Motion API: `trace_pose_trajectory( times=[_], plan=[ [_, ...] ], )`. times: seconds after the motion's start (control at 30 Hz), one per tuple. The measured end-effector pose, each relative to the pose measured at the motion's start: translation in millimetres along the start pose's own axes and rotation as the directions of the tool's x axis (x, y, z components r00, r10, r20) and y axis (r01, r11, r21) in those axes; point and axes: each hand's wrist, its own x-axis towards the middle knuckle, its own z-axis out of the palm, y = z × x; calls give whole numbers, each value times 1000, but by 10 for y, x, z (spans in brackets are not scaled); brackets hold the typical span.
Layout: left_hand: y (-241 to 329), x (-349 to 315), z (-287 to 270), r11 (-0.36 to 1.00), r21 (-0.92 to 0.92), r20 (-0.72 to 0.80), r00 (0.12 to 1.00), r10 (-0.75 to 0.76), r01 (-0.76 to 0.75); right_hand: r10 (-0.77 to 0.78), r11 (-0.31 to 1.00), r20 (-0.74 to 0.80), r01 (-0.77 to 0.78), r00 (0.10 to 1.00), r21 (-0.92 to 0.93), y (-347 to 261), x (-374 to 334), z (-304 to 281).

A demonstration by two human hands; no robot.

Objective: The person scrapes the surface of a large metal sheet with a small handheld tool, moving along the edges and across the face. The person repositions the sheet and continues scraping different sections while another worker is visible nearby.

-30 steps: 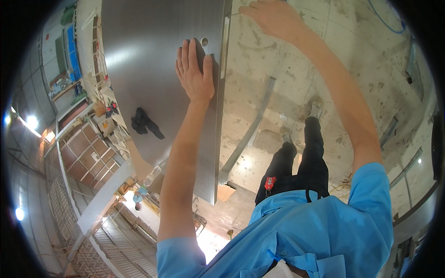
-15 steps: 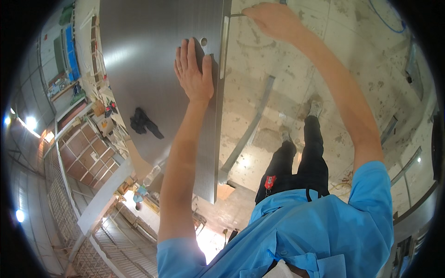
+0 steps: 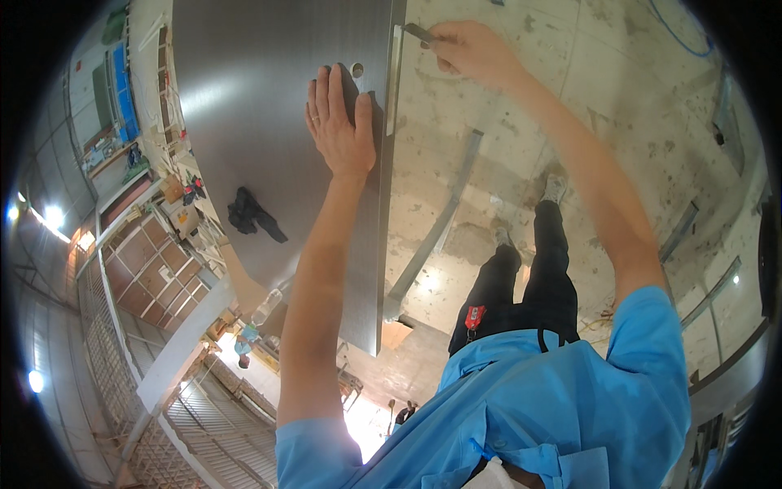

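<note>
A large brushed-metal panel lies flat in front of me, to the left of my legs. My left hand rests palm down on it with the fingers stretched out, beside a small round hole. Along the panel's right edge runs a pale narrow strip. Off that edge, my right hand is closed on a flat dark metal bar, whose tip is close to the top of the pale strip; whether it touches I cannot tell. A crumpled black cloth lies on the panel.
A long grey metal strip lies on the stained floor between the panel and my feet. More metal pieces are at the right. A blue hose curves at the far right. Another person is in the background beyond the panel.
My right hand has come nearer and turned, so the bar's flat side now shows where only a thin line did. My left hand stays in place on the panel.
</note>
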Motion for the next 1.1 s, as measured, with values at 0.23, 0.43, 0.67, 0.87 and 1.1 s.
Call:
trace_pose_trajectory(
  times=[0.23, 0.43, 0.67, 0.87, 1.1],
  plan=[
    [22, 9, -8, 1000, -2, 5, 1000, -7, 7, 126, 973, -51, -114, 991, 203, -184, -299, 366],
    [20, 12, -6, 1000, -9, -6, 1000, 10, -11, 200, 953, -29, -187, 979, 238, -188, -517, 572],
    [29, 8, -22, 1000, 1, -1, 1000, 17, -17, 206, 931, 14, -200, 978, 305, -158, -727, 817],
    [15, 4, -10, 1000, -2, -1, 1000, 21, -21, 194, 921, -9, -179, 981, 345, -103, -958, 1091],
    [23, 12, -13, 1000, -7, 6, 1000, 28, -28, 248, 805, 155, -293, 956, 516, -98, -1115, 1204]
  ],
)
